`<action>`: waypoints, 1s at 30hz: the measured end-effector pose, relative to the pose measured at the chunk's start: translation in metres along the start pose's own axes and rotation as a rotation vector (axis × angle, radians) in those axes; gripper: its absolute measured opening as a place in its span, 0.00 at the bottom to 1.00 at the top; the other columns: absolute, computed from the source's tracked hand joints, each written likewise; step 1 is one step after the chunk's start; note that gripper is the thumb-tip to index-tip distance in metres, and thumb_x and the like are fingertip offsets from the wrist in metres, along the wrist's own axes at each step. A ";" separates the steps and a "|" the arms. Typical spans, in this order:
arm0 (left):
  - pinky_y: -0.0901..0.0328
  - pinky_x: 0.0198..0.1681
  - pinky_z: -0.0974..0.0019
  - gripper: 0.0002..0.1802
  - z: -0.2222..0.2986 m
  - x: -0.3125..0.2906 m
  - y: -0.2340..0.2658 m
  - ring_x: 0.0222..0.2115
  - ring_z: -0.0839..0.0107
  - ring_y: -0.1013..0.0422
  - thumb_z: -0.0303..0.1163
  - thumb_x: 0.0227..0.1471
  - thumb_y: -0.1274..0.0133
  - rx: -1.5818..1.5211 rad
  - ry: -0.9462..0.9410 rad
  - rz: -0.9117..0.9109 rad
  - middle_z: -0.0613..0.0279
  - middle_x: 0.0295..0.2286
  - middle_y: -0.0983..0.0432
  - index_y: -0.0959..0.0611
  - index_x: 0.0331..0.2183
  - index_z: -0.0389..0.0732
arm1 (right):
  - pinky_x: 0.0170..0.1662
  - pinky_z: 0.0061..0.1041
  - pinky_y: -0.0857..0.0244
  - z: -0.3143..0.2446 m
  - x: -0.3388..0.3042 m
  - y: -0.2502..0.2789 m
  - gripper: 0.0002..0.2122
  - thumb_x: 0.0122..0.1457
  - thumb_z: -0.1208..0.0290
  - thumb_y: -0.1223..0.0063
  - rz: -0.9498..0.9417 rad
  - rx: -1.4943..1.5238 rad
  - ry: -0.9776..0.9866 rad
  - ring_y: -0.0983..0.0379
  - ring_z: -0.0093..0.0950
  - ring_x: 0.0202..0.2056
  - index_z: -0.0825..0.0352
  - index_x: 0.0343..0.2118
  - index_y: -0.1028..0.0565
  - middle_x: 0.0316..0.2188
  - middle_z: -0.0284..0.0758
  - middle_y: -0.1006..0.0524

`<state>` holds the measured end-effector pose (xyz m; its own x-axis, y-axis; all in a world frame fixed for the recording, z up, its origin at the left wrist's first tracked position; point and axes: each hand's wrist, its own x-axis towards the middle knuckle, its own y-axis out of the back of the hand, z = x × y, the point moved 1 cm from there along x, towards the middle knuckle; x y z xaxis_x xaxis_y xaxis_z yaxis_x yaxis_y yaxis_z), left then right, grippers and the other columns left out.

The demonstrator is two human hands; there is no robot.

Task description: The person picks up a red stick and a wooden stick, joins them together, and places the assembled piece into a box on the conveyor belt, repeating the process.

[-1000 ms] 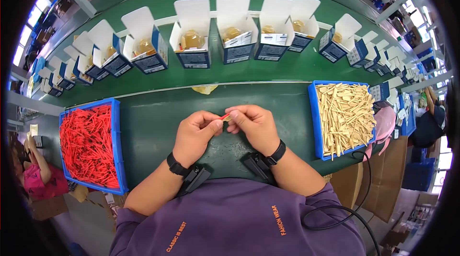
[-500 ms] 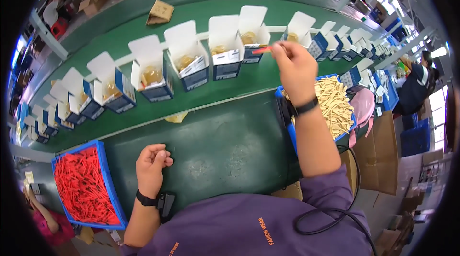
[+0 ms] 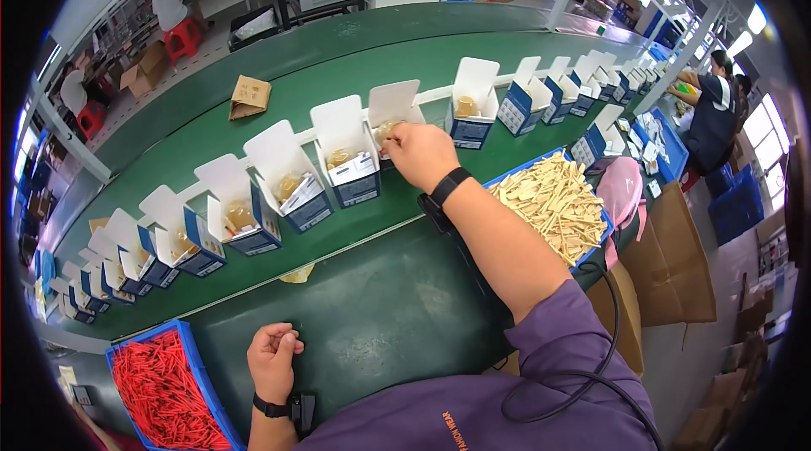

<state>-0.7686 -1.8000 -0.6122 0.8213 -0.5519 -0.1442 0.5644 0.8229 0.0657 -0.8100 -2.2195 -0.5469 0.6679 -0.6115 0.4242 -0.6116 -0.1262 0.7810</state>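
Observation:
My right hand (image 3: 418, 154) reaches over the belt, its fingers pinched together at the mouth of an open blue-and-white box (image 3: 394, 95). What the fingertips hold is hidden behind the hand and the box. That box has its white lid flap raised, and a round amber-coloured item shows inside. Beside it on the left, another open box (image 3: 355, 191) contains a similar amber item and white printed papers. My left hand (image 3: 274, 358) hovers over the near table, fingers curled with the thumb against them, nothing visible in it.
Open boxes line the green belt (image 3: 338, 71) to both sides. A blue tray of red sticks (image 3: 165, 383) stands at left; one of pale wooden pieces (image 3: 549, 206) lies beneath my right forearm. Beyond are a brown carton piece (image 3: 250, 97), a pink bag (image 3: 621, 189) and a co-worker (image 3: 710, 113).
My right hand has moved left and down from above the belt to a box opening; the red stick in its fingers is now out of sight. The view has shifted; my left hand stays curled.

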 end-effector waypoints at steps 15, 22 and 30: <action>0.31 0.41 0.69 0.13 0.063 -0.048 0.056 0.35 0.71 0.26 0.15 0.51 0.49 0.626 -0.220 0.187 0.61 0.34 0.23 0.19 0.40 0.34 | 0.43 0.38 0.28 0.008 0.042 0.003 0.13 0.60 0.62 0.51 -0.344 -0.169 0.212 0.21 0.44 0.38 0.65 0.36 0.18 0.35 0.44 0.18; 0.33 0.44 0.58 0.18 0.044 -0.070 0.214 0.37 0.53 0.28 0.12 0.39 0.51 1.510 -0.253 0.267 0.50 0.33 0.27 0.20 0.37 0.34 | 0.41 0.31 0.28 0.040 -0.012 0.108 0.12 0.56 0.66 0.41 -0.231 0.125 0.044 0.20 0.37 0.34 0.67 0.40 0.18 0.32 0.44 0.18; 0.34 0.40 0.56 0.11 0.018 -0.063 0.258 0.34 0.52 0.30 0.13 0.37 0.47 1.370 -0.218 0.148 0.51 0.29 0.30 0.22 0.28 0.33 | 0.38 0.32 0.28 0.096 -0.085 0.137 0.10 0.50 0.67 0.38 -0.588 -0.213 -0.146 0.21 0.37 0.31 0.67 0.32 0.18 0.27 0.43 0.19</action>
<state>-0.6733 -1.5550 -0.5689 0.8043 -0.5865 0.0955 -0.0011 0.1593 0.9872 -0.9910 -2.2602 -0.5204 0.7923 -0.5895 -0.1573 -0.0531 -0.3235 0.9447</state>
